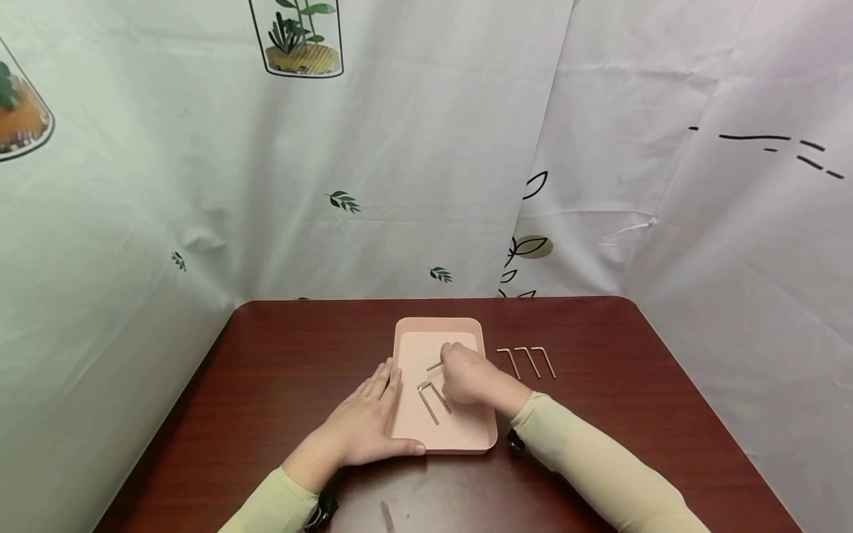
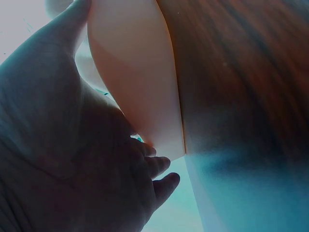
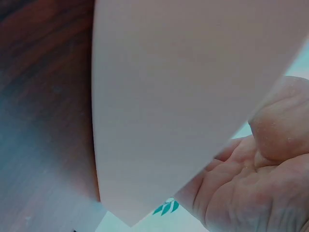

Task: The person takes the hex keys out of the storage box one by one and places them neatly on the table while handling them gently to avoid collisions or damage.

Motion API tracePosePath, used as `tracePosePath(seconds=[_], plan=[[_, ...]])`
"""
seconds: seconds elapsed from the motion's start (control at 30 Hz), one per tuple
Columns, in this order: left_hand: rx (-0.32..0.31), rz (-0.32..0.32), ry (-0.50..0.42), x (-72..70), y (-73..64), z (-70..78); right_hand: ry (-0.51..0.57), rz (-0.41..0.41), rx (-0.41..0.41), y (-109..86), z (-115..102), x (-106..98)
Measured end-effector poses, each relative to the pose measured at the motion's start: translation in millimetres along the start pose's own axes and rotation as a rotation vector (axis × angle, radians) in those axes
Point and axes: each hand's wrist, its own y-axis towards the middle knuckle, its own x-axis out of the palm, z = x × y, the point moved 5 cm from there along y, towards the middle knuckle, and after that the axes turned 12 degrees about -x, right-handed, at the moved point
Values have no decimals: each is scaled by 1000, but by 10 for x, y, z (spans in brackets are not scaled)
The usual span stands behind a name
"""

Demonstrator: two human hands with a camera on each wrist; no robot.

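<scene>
A pale pink tray lies on the table. My left hand rests along its left side, fingers extended, thumb at the front edge; in the left wrist view the hand lies beside the tray wall. Inside the tray, my right hand has curled fingers pinching an L-shaped hex key, mostly hidden by them. Two more hex keys lie just in front of it on the tray floor. The right wrist view shows the curled hand partly behind the tray wall.
Three hex keys lie side by side on the table right of the tray, near my right forearm. The dark red wooden table ends at a printed white curtain behind and at both sides.
</scene>
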Motion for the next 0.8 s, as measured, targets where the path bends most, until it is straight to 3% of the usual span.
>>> tracePosePath(seconds=[0.8], plan=[[-2, -1, 0, -15, -6, 18, 66, 81, 26, -153, 183, -217]])
